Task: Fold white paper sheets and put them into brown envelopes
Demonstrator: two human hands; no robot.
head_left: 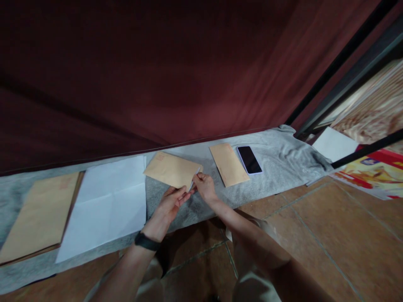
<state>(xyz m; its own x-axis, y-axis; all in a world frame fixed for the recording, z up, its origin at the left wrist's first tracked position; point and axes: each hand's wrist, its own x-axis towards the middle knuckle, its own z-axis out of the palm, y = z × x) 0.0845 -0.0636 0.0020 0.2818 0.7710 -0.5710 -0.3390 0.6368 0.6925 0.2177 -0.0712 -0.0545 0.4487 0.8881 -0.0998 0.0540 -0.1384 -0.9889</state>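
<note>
A tan paper envelope lies slanted on the grey cloth, its right end between my two hands. My left hand, with a dark band on the wrist, pinches the envelope's near right corner between thumb and fingers. At that same end my right hand has its fingers closed at a narrow white paper edge, which shows at the envelope's mouth. How far the paper reaches inside is hidden. To the right of my hands rests a second tan envelope, with a dark-screened phone beside it.
On the left lie creased white sheets and a stack of larger tan envelopes. All rest on a narrow ledge covered with grey cloth. A dark red curtain hangs behind. Black bars and a colourful box stand at right.
</note>
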